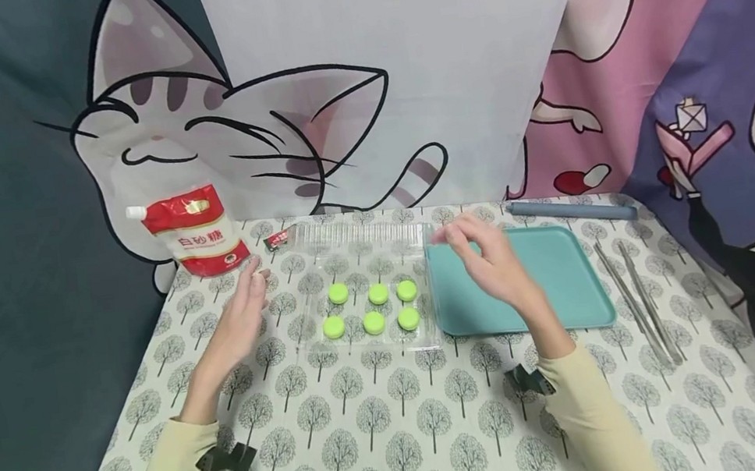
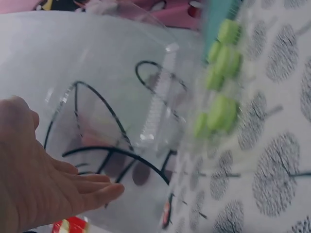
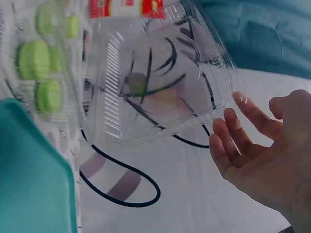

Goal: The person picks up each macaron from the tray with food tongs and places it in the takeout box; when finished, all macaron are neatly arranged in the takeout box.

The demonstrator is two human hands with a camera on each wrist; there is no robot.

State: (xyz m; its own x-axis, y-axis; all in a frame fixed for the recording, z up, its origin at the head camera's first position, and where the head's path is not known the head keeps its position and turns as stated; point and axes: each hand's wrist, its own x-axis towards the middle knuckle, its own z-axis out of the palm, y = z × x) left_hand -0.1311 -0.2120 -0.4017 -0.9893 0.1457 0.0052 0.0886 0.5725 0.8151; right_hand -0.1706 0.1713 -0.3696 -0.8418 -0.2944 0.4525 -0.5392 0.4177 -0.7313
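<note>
A clear plastic clamshell box [image 1: 362,343] stands mid-table with its transparent lid [image 3: 155,87] raised on the far side. Several green macarons [image 1: 374,323] sit in its base in two rows. Left of the box is my left hand [image 1: 239,315], fingers extended and nothing held; the left wrist view shows its fingers [image 2: 92,187] apart from the macarons. Over the left part of a teal tray [image 1: 545,278] hovers my right hand [image 1: 489,253], fingers loosely bent. In the right wrist view its fingertips [image 3: 239,98] are at the lid's edge; whether they touch it I cannot tell.
A red and white sugar pouch [image 1: 200,230] stands at the back left, with a small red and black packet [image 1: 275,240] near it. Behind the tray lies a grey-blue rod [image 1: 572,210]. Metal tongs [image 1: 641,305] lie to its right. A printed cloth backdrop [image 1: 352,144] hangs behind.
</note>
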